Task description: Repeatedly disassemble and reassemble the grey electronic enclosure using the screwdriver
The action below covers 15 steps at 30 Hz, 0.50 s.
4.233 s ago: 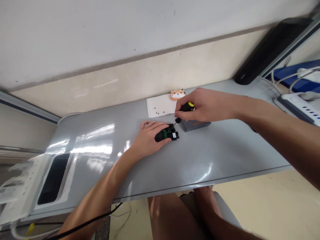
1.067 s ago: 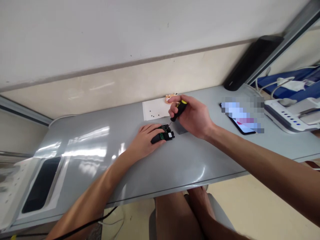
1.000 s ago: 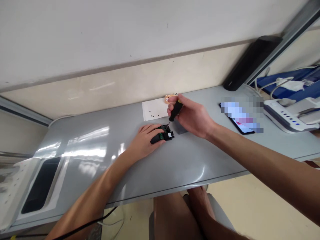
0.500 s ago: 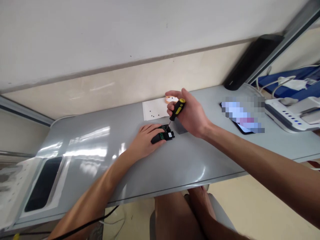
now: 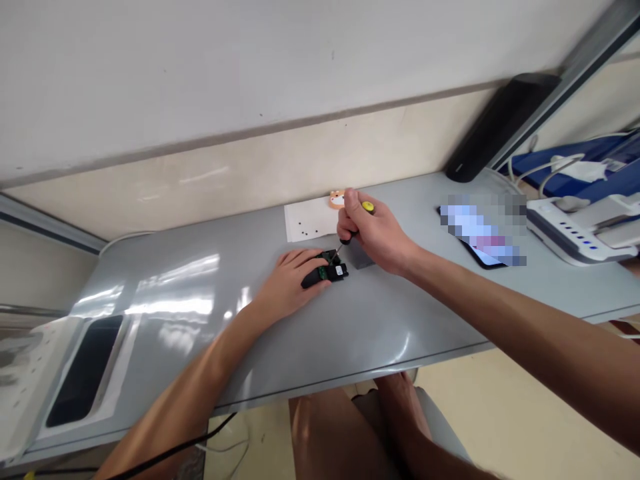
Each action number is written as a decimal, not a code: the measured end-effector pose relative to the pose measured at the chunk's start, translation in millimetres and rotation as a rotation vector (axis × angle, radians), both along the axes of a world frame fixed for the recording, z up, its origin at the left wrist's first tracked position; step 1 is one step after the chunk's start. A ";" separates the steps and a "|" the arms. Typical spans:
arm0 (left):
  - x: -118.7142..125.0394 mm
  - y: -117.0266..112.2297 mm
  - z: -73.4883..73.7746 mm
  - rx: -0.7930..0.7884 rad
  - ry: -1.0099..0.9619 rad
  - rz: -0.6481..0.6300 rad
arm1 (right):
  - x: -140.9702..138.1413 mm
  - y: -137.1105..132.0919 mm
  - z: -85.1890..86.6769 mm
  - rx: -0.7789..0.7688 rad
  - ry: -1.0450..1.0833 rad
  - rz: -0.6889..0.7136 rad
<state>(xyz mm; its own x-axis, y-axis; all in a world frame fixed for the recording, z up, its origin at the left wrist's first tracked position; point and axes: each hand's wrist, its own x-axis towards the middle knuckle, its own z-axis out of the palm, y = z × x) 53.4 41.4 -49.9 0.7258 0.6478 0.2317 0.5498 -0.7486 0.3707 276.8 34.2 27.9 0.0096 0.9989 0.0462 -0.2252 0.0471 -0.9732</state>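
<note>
On the grey table lies a black device with green circuit board showing (image 5: 340, 270), which looks like an opened computer mouse. My left hand (image 5: 287, 280) is curled over its left end and presses it to the tabletop. In my right hand (image 5: 373, 230) is a screwdriver (image 5: 369, 207) with a black and yellow handle, gripped in the fingers. Its thin metal shaft slants down to the left, with the tip inside the mouse near the circuit board; the exact contact point is too small to make out. A dark grey block (image 5: 361, 255) sits partly under my right hand.
Behind the mouse, several tiny dark screws (image 5: 303, 232) lie on a white paper sheet (image 5: 320, 210), beside an orange and white animal-faced item (image 5: 337, 199). To the right are a phone (image 5: 480, 240), a power strip (image 5: 575, 230) and a black cylinder (image 5: 493, 130). Another phone (image 5: 87, 370) lies left.
My right hand has turned and closed further round the screwdriver handle, now covering most of it. The left hand and the mouse have stayed in place.
</note>
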 end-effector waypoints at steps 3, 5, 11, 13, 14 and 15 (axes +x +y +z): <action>-0.1 -0.5 0.3 -0.004 0.003 0.001 | -0.1 1.8 2.7 -0.015 0.129 0.094; 0.0 -0.7 0.0 -0.005 0.007 0.001 | 0.8 2.3 3.8 -0.039 0.205 0.184; 0.8 -1.4 -2.0 0.003 -0.008 -0.008 | -1.2 1.8 5.6 -0.055 0.196 0.224; 0.8 -1.9 -1.6 -0.001 -0.005 -0.011 | -2.0 4.1 6.0 -0.035 0.143 0.195; 0.7 -2.3 -1.1 -0.003 -0.001 -0.013 | -2.0 5.7 5.7 -0.027 0.111 0.169; 0.6 -2.6 -0.5 -0.005 0.005 -0.013 | -1.8 7.3 5.1 -0.022 0.081 0.139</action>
<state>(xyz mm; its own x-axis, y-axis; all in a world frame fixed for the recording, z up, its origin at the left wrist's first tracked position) 54.0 38.9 -50.4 0.7356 0.6390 0.2249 0.5416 -0.7541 0.3713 275.0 41.6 33.0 -0.1260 0.9916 0.0286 -0.3059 -0.0114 -0.9520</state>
